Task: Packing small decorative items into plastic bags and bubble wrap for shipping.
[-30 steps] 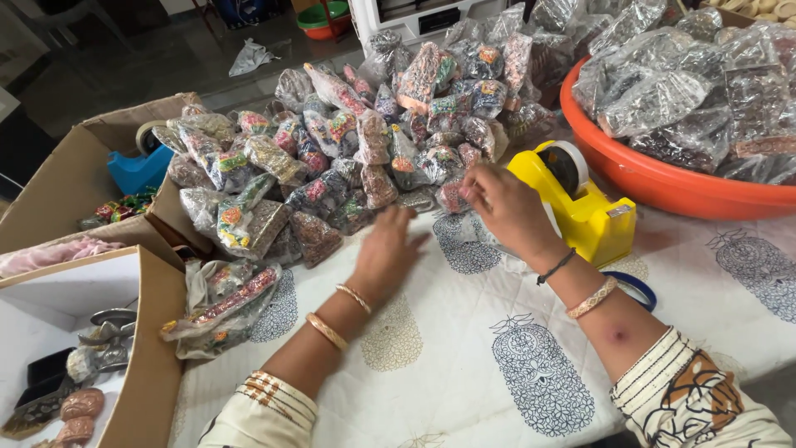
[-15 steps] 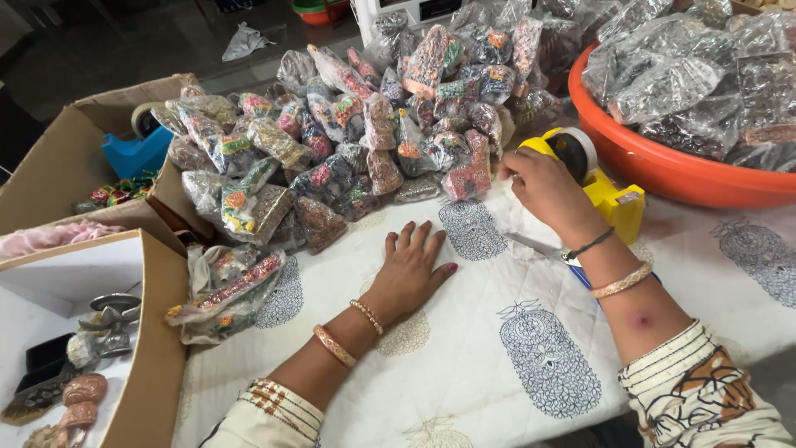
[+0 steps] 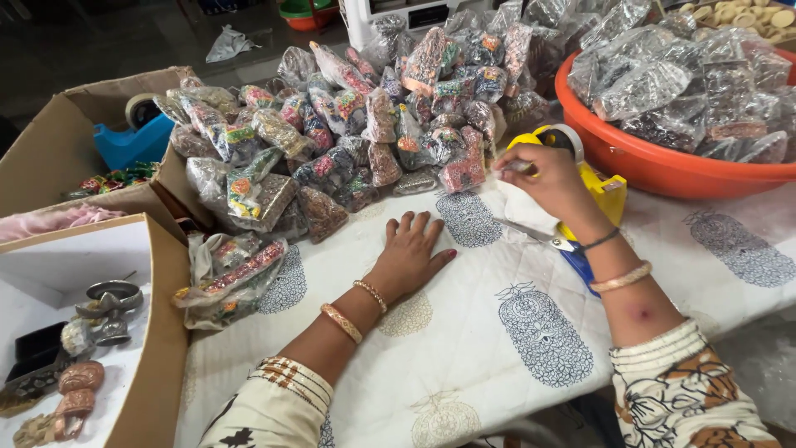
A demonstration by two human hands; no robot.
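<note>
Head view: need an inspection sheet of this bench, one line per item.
Surface: white quilted cloth with blue printed motifs.
Job's things: yellow tape dispenser; scissors lying beside it.
Clutter: heap of clear packets with colourful contents; orange tub full of packets; open cardboard boxes at left, holding small metal items.
Grips: left hand flat on the cloth, empty; right hand at the dispenser, fingers pinched at the tape.
Cables: nothing seen.
Surroundings: dark floor beyond the table.
</note>
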